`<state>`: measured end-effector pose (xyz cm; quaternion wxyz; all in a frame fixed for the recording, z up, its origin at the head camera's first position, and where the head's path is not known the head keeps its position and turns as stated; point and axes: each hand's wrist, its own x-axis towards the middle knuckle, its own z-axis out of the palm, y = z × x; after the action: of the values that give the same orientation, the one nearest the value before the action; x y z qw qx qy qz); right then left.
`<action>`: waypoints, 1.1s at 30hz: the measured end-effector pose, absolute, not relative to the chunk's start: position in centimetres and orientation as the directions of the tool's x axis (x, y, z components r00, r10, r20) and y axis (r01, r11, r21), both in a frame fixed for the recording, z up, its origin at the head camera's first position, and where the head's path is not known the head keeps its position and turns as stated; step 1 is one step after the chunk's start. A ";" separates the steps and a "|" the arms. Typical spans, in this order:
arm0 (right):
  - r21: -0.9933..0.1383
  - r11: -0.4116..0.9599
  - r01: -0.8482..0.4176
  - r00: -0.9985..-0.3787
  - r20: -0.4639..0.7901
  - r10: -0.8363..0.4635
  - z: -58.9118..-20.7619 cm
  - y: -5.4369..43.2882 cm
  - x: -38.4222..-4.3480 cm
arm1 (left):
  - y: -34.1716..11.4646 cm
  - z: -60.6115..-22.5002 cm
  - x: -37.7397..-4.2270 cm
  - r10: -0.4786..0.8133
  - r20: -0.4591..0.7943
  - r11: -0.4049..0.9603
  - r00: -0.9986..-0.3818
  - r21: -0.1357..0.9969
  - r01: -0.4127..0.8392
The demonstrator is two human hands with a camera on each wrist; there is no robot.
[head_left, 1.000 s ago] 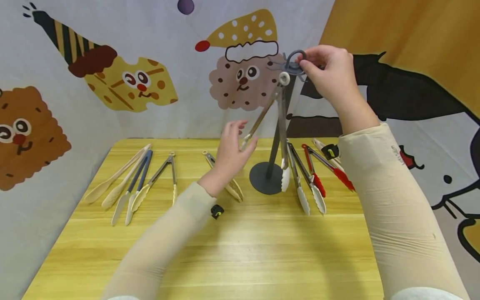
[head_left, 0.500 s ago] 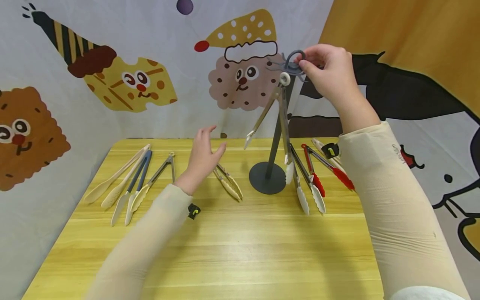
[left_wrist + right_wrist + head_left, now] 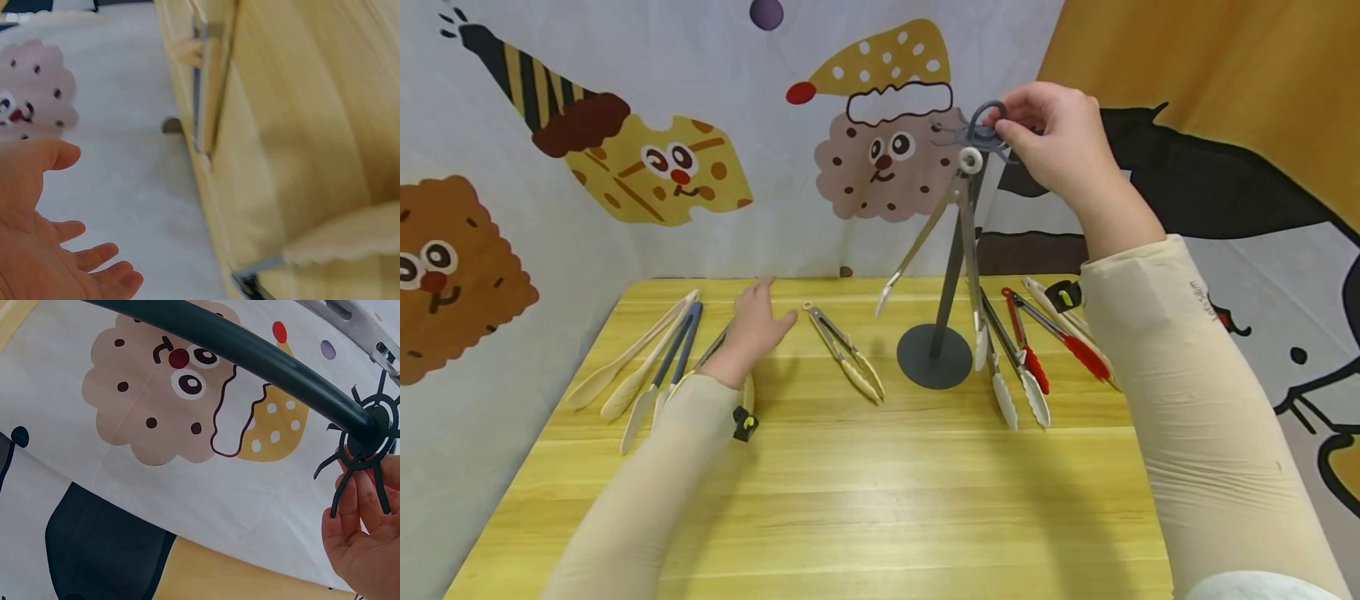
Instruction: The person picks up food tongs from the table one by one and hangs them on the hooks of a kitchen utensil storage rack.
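Observation:
My right hand (image 3: 1052,133) pinches the dark ring at the top of a grey utensil stand (image 3: 947,292). In the right wrist view its fingers touch the hooked top (image 3: 367,440) of the pole. From one hook hang metal tongs with white tips (image 3: 972,250), their arms spread. My left hand (image 3: 756,329) is over cream-tipped tongs (image 3: 749,392) on the table's left side, fingers extended and nothing held; it partly covers those tongs in the head view. The left wrist view has their scalloped cream head (image 3: 350,240) apart from the hand.
On the wooden table (image 3: 880,500), another pair of cream-tipped tongs (image 3: 859,367) lies left of the stand. Wooden utensils (image 3: 632,354) and blue-handled tongs (image 3: 677,342) are at the far left. White-tipped tongs (image 3: 1033,400) and red tongs (image 3: 1086,358) lie to the right.
My left hand has moved left, away from the hanging tongs, past the middle tongs to the cream-tipped pair. The hanging tongs have swung slightly. My right hand stays on the ring.

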<state>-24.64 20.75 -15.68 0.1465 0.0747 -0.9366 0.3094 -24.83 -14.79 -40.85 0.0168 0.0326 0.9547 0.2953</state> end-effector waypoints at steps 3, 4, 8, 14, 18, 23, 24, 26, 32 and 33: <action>-0.567 0.792 -0.226 -0.948 0.316 -0.044 -15.6 20.7 -24.6 | -16.1 -41.4 -24.9 0.061 -0.101 0.836 -0.993 0.549 -0.005; -0.572 0.789 -0.225 -0.948 0.315 -0.041 -15.6 20.7 -24.6 | -16.4 -41.6 -24.9 0.057 -0.127 0.839 -0.990 0.544 -0.022; -0.585 0.781 -0.220 -0.950 0.312 -0.033 -15.6 20.7 -24.7 | -17.8 -42.3 -24.8 0.032 -0.190 0.858 -0.981 0.508 -0.070; -0.570 0.794 -0.213 -0.951 0.307 -0.034 -15.6 20.8 -24.8 | -19.0 -42.8 -24.7 -0.010 -0.270 0.895 -0.963 0.427 -0.129; -0.575 0.789 -0.216 -0.953 0.299 -0.043 -15.6 20.8 -25.0 | -19.5 -42.8 -24.4 -0.042 -0.363 0.912 -0.931 0.367 -0.184; -0.597 0.769 -0.228 -0.954 0.293 -0.055 -15.6 20.9 -25.2 | -20.4 -43.1 -24.1 -0.069 -0.423 0.911 -0.904 0.343 -0.230; -0.602 0.765 -0.231 -0.954 0.294 -0.056 -15.6 20.9 -25.2 | -20.6 -43.2 -24.0 -0.072 -0.422 0.909 -0.904 0.345 -0.234; -0.610 0.756 -0.235 -0.954 0.294 -0.059 -15.6 21.0 -25.3 | -20.9 -43.3 -23.9 -0.077 -0.423 0.905 -0.903 0.350 -0.241; -0.631 0.739 -0.235 -0.956 0.288 -0.058 -15.6 20.9 -25.5 | -21.7 -44.0 -23.7 -0.066 -0.440 0.904 -0.896 0.354 -0.240; -0.632 0.739 -0.233 -0.956 0.287 -0.056 -15.6 20.9 -25.5 | -21.9 -44.2 -23.8 -0.064 -0.442 0.905 -0.895 0.352 -0.239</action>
<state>-25.50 20.95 -15.64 0.1253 0.0782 -0.9240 0.3526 -23.76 -21.87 -44.16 0.2149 -0.0797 0.9520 0.2029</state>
